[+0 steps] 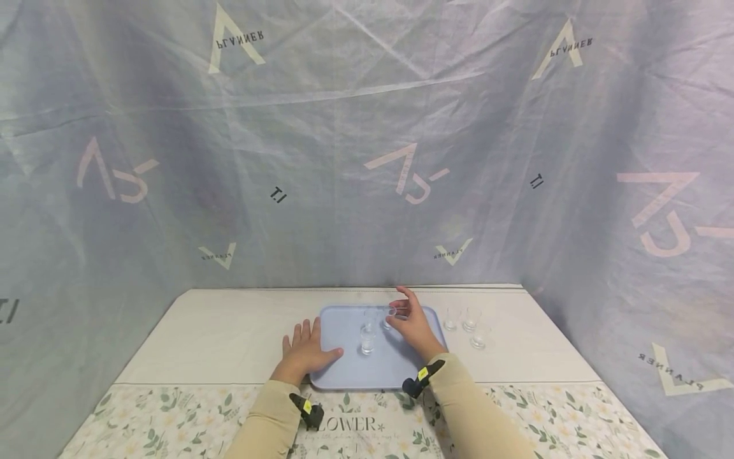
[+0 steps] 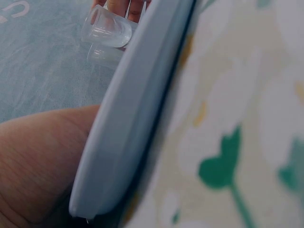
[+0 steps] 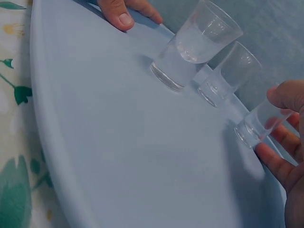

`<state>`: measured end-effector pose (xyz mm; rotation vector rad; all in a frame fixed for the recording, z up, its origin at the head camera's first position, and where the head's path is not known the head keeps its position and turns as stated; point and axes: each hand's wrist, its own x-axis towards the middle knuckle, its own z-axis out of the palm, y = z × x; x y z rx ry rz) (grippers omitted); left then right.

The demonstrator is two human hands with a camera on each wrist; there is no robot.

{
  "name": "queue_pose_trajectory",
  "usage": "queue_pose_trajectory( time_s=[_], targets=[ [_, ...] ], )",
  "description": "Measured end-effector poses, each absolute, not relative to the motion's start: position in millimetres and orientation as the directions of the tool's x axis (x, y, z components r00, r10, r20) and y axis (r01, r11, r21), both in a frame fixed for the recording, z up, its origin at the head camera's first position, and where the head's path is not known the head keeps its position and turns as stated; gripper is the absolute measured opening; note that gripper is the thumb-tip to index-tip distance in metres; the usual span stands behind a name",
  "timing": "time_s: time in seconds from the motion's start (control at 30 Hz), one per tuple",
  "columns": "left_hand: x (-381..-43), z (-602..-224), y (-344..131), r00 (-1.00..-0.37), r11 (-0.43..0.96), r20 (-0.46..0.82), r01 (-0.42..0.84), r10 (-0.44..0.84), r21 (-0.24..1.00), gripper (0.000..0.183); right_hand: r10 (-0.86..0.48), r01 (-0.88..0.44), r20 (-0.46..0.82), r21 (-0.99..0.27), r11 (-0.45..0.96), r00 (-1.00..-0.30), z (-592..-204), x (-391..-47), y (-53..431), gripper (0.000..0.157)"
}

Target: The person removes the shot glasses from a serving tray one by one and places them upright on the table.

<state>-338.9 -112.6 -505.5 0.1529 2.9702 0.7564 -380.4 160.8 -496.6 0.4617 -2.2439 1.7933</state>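
Note:
A light blue tray [image 1: 344, 376] lies on the table. My left hand [image 1: 306, 350] rests at its left edge, fingers spread and the thumb [image 3: 116, 14] over the rim. Toward the tray's back right, my right hand [image 1: 414, 326] holds a small clear shot glass [image 3: 256, 124] between thumb and fingers, the base close over the tray. Left of that glass, two more clear glasses stand upright on the tray: a nearer shot glass [image 1: 367, 343] and a farther shot glass [image 3: 223, 83]. In the left wrist view, the tray's rim hides most of the left hand.
Three clear glasses [image 1: 469, 322] stand on the white table surface just right of the tray. A floral cloth [image 1: 189, 414] covers the table's near part. Grey printed curtains [image 1: 344, 159] enclose the back and both sides.

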Motion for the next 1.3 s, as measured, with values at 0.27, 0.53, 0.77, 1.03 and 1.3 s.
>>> queue_pose_trajectory(
  time_s=[0.27, 0.53, 0.77, 1.03, 1.3],
  targets=[
    [-338, -504, -112, -0.992, 0.871, -0.055, 0.070, 0.111, 0.487, 0.105, -0.072, -0.377, 0.371, -0.896, 0.235, -0.926, -512, -398, 165, 0.077],
    [-343, -514, -112, -0.993, 0.861, -0.044, 0.071, 0.108, 0.504, 0.110, -0.141, -0.396, 0.374, -0.896, 0.202, -0.917, -479, -378, 165, 0.075],
    [-343, -515, -112, -0.993, 0.867, -0.043, 0.073, 0.108, 0.493, 0.109, -0.098, -0.393, 0.382, -0.868, 0.304, -0.919, -484, -382, 170, 0.073],
    [-336, -502, -110, -0.992, 0.870, -0.052, 0.072, 0.112, 0.488, 0.103, -0.074, -0.374, 0.379, -0.829, 0.416, -0.922, -483, -380, 194, 0.077],
    [-338, -508, -111, -0.992, 0.868, -0.048, 0.079, 0.117, 0.489, 0.107, -0.065, -0.348, 0.360, -0.817, 0.460, -0.931, -476, -368, 219, 0.076]
  ],
)
